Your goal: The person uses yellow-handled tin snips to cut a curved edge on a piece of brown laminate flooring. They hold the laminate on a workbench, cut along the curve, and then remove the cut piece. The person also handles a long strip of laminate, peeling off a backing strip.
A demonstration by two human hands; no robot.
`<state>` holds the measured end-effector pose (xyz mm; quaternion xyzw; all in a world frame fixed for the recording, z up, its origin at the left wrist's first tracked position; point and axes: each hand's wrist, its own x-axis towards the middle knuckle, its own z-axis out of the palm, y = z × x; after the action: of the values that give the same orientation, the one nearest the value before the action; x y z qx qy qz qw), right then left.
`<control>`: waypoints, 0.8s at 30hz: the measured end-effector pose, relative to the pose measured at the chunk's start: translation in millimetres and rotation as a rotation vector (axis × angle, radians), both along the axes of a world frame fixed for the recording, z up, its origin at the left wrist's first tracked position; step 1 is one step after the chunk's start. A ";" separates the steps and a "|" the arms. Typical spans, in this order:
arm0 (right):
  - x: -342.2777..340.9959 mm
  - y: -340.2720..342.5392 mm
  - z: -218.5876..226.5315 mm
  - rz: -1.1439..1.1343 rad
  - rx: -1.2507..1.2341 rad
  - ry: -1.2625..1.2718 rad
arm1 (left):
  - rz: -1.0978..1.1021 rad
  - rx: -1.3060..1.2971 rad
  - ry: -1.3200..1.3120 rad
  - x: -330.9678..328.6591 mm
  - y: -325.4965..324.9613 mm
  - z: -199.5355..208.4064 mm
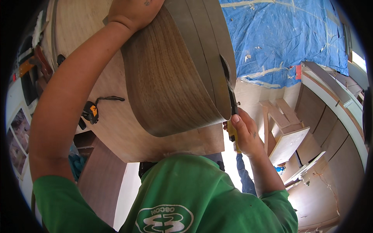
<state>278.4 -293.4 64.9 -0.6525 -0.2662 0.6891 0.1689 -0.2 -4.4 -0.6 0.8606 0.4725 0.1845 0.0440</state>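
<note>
Over plywood (pixel 112 136): curled sheet (pixel 167 77) | blue tarp (pixel 279 42) | right hand (pixel 248 130): gripping shears (pixel 234 106) | left hand (pixel 134 11): unclear

The top edge cuts off our left hand (pixel 135 11) and the brown sheet (pixel 163 77); our right hand (pixel 248 134) partly hides the yellow-handled snips (pixel 234 107).

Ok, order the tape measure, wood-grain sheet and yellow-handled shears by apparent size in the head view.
1. Wood-grain sheet
2. Yellow-handled shears, partly hidden
3. Tape measure
</note>
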 end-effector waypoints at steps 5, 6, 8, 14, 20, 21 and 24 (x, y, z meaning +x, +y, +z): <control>0.5 2.2 -0.3 -0.007 -0.011 0.020 | 0.004 0.002 0.000 0.2 -0.9 0.2; 1.0 5.5 0.5 0.005 -0.005 0.018 | 0.001 -0.004 -0.010 0.3 -1.0 -0.4; 2.3 10.6 -2.1 0.022 0.009 0.025 | 0.003 0.009 -0.001 0.0 2.0 -0.3; -0.2 9.2 -5.8 0.017 0.026 0.028 | 0.007 0.014 0.014 0.5 4.7 -0.1; 3.7 5.5 -9.7 0.041 0.035 -0.006 | 0.000 0.011 0.013 0.8 5.9 1.2; 3.2 5.9 -8.7 0.036 0.032 -0.010 | 0.001 0.011 0.012 1.2 5.8 1.0; 2.5 8.3 -5.8 0.025 0.007 -0.006 | -0.005 0.003 0.003 0.1 5.7 1.7</control>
<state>280.9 -285.1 59.0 -0.6506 -0.2772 0.6882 0.1619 0.0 1.3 1.1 0.8622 0.4702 0.1838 0.0422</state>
